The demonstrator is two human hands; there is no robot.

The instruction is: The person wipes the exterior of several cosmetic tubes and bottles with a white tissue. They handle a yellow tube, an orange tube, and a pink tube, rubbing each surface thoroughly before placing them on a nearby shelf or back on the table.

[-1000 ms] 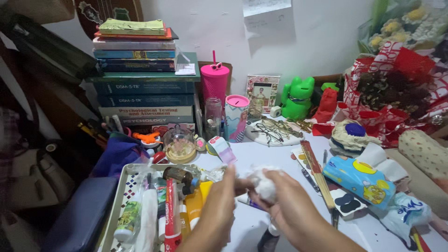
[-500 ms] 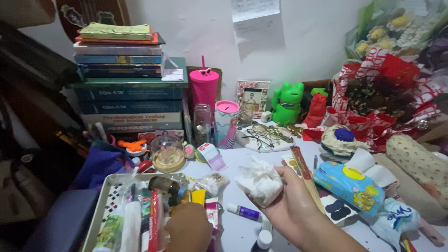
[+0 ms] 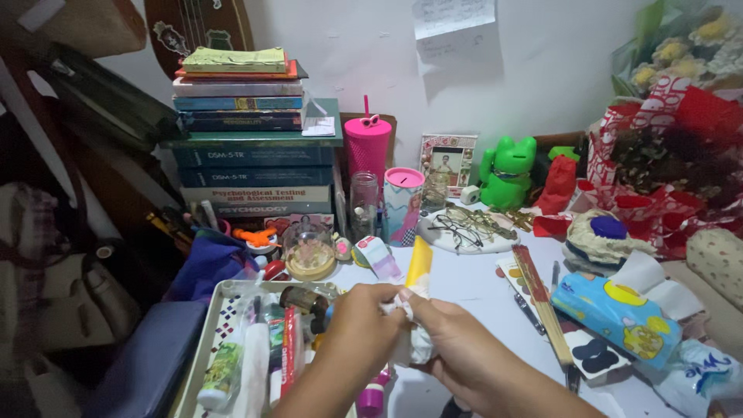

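Head view, cluttered tabletop (image 3: 472, 290). Left near corner: patterned tray (image 3: 210, 325) full of tubes and bottles, a red-and-white tube (image 3: 289, 352) upright-ish in it. Behind it, at the far left edge, a stack of books (image 3: 251, 139) against the wall. Near edge, centre: left hand (image 3: 360, 325) and right hand (image 3: 453, 340) meet, both clenched on the same things. A yellow tube (image 3: 419, 267) sticks up between them, and crumpled white tissue (image 3: 414, 337) is bunched round its lower part; left fingers pinch the tissue at the top, right hand wraps it from the right. Cannot tell which hand bears the tube itself. Just behind the hands: tape roll (image 3: 370, 251), glass dome (image 3: 309, 249). Right of hands: folded wooden fan (image 3: 542, 302), then blue tissue pouch (image 3: 618, 310) toward the right edge. Far edge: pink tumbler (image 3: 368, 147), green cat figure (image 3: 508, 172).
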